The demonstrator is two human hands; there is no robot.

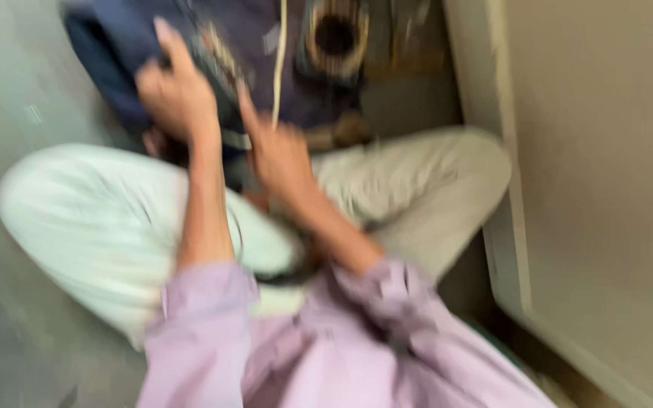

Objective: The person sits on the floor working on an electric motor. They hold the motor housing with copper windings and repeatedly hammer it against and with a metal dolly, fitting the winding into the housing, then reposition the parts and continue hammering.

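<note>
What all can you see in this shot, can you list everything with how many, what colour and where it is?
Dark blue object: one, navy, top left on the floor, too blurred to identify.
Round part with a dark hole: one, tan ring, top centre.
Cord: one, pale, hanging down at top centre.
Floor: grey, left side.
Wall panel: one, beige, right side.
Trousers: one pair, pale, legs crossed across the middle.
Sleeves: two, lilac, bottom centre.
Left hand: one, raised on the dark blue object, fingers curled; grip too blurred to judge.
Right hand: one, beside the cord, index finger pointing up.
</note>
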